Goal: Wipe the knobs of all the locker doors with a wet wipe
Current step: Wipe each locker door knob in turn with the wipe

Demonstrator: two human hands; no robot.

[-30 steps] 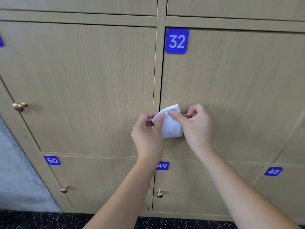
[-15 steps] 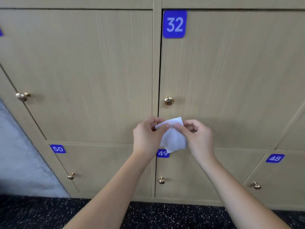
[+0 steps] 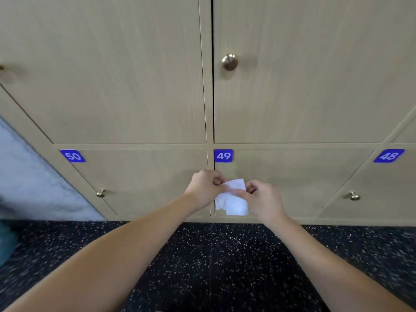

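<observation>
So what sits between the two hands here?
The white wipe, pinched by the left hand and right hand, in the head view.

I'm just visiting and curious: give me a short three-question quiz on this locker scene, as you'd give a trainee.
1. True or false: both hands pinch the wet wipe.
2. Which door number plate sits just above the hands? A) 48 B) 49 C) 50
3. Fill in: the large knob on the upper door is ___ by the wipe.

Key: 1 true, left hand and right hand both hold it; 2 B; 3 untouched.
</observation>
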